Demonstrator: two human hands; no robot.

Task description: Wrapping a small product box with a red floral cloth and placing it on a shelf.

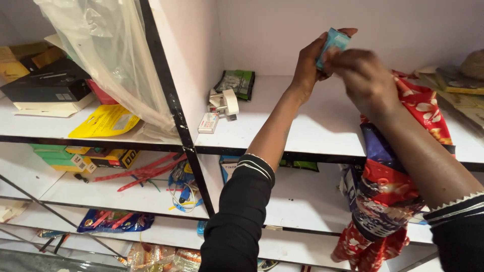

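Note:
My left hand [308, 63] is raised over the white upper shelf [312, 126] and grips a small teal packet [333, 44] by its left side. My right hand [363, 75] is blurred and touches the packet's lower right edge with its fingertips. Both arms wear black sleeves with white-striped cuffs. A red flowered cloth [398, 176] hangs over the shelf edge beneath my right forearm.
On the same shelf lie a white plug adapter [224, 103], a small white box [207, 122] and a green packet [237, 82]. A clear plastic bag [108, 55] hangs at left over black boxes [48, 83] and a yellow packet [103, 121]. Lower shelves hold red sticks [143, 174] and cables.

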